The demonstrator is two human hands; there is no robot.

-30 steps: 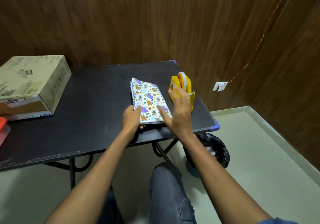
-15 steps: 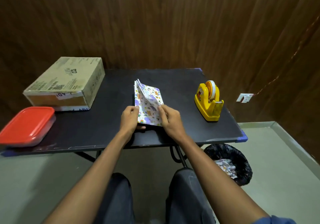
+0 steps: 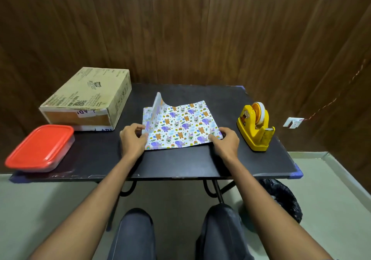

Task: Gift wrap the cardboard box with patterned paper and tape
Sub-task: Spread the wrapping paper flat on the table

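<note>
The patterned wrapping paper (image 3: 181,126), white with cartoon animals, lies partly unfolded on the middle of the black table (image 3: 176,162). One fold still stands upright near its left side. My left hand (image 3: 133,141) pinches the paper's near left corner. My right hand (image 3: 225,142) pinches the near right corner and holds it out to the right. The cardboard box (image 3: 88,99) sits closed at the back left of the table, apart from the paper. A yellow tape dispenser (image 3: 256,128) stands at the right of the table.
A red-lidded plastic container (image 3: 40,147) rests at the table's left front corner. A black-lined waste bin (image 3: 281,200) stands on the floor under the right edge. My knees are below the front edge. A wood-panelled wall runs close behind the table.
The paper has been opened out to the right from a narrow folded stack. My right hand moved right with its corner. The view shifted so box and container sit further in.
</note>
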